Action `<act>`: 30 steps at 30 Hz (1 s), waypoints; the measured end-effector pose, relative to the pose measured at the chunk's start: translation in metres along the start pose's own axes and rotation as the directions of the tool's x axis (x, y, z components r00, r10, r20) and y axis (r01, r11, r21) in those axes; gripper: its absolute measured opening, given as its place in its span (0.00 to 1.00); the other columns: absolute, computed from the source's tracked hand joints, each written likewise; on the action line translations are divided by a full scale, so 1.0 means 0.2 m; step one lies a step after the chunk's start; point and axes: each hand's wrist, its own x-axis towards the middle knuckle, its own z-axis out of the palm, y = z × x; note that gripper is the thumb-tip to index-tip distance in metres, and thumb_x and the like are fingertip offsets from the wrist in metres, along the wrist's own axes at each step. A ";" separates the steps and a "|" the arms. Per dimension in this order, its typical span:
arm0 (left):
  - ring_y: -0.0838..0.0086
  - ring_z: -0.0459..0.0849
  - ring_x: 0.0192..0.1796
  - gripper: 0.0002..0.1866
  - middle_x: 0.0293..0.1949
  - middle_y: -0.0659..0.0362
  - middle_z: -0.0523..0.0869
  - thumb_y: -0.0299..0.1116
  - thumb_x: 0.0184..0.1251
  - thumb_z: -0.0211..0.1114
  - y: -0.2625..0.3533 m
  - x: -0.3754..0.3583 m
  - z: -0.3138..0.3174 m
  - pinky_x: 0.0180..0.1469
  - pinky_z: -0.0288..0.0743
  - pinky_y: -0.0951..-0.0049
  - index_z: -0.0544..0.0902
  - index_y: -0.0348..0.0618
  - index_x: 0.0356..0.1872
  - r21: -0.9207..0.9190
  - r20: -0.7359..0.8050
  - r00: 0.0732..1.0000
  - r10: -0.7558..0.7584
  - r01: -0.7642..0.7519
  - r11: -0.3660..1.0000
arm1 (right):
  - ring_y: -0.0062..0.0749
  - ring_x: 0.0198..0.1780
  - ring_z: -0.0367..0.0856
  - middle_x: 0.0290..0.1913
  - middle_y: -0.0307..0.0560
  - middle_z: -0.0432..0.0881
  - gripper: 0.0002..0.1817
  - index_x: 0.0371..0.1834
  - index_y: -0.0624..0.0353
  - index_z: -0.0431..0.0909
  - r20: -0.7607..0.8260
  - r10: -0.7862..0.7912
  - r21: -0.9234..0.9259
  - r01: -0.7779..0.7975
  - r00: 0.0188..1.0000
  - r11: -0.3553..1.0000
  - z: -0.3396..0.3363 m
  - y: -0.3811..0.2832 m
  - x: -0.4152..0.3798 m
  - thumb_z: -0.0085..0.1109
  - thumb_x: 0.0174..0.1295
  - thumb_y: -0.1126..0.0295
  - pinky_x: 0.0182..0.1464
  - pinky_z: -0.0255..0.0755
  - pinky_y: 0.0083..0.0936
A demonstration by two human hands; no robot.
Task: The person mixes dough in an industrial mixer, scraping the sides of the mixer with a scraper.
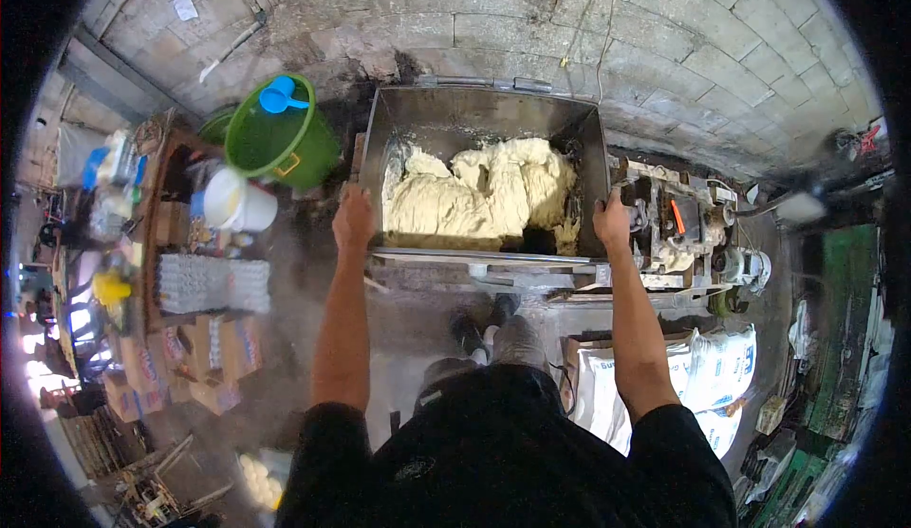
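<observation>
Nearest the camera are the person's dark shirt and two bare forearms, reaching forward and down. Below them on the floor stand white sacks (pixel 712 376) to the right and stacked cartons (pixel 213 348) to the left, with trays of eggs (pixel 213 284) just beyond the cartons.

The left hand (pixel 354 220) rests on the near left corner of the metal mixing trough (pixel 484 106), fingers curled over its edge; how tightly they grip cannot be told. The right hand (pixel 611 222) is closed around the trough's near right corner, thumb toward the inside.

Inside the trough lies a large lumpy mass of pale dough (pixel 479 196), heaped toward the middle and right, between the two hands and apart from both. The trough's drive machinery (pixel 688 229), smeared with dough, sits just beside the right hand.

Left of the trough stand a white bucket (pixel 237 203) and, behind it, a green bucket (pixel 280 139) with a blue scoop (pixel 282 96) on its rim. A block wall (pixel 569 25) rises behind everything.
</observation>
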 end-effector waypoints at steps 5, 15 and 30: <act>0.46 0.79 0.54 0.25 0.55 0.44 0.79 0.46 0.76 0.44 0.04 0.00 -0.05 0.55 0.73 0.50 0.65 0.40 0.65 0.018 0.098 0.992 -0.077 0.076 0.997 | 0.69 0.47 0.77 0.41 0.73 0.80 0.19 0.53 0.67 0.66 -0.053 -0.048 -0.007 0.048 0.997 0.999 0.04 0.05 0.02 0.55 0.63 0.67 0.47 0.71 0.55; 0.45 0.80 0.52 0.23 0.53 0.43 0.81 0.45 0.74 0.47 0.01 -0.01 -0.02 0.51 0.74 0.49 0.67 0.43 0.62 -0.017 0.003 1.000 -0.006 0.006 1.000 | 0.69 0.46 0.77 0.40 0.72 0.80 0.17 0.48 0.67 0.67 -0.038 0.003 0.029 -0.002 0.999 1.000 0.02 0.02 0.02 0.56 0.62 0.67 0.47 0.71 0.55; 0.42 0.79 0.49 0.21 0.47 0.41 0.81 0.47 0.74 0.48 0.03 -0.03 -0.03 0.48 0.73 0.46 0.73 0.43 0.56 -0.010 -0.028 0.998 -0.051 0.051 0.999 | 0.70 0.44 0.77 0.37 0.72 0.80 0.16 0.48 0.66 0.68 -0.096 -0.077 0.101 0.087 0.992 0.991 0.06 0.07 0.03 0.55 0.62 0.67 0.45 0.71 0.56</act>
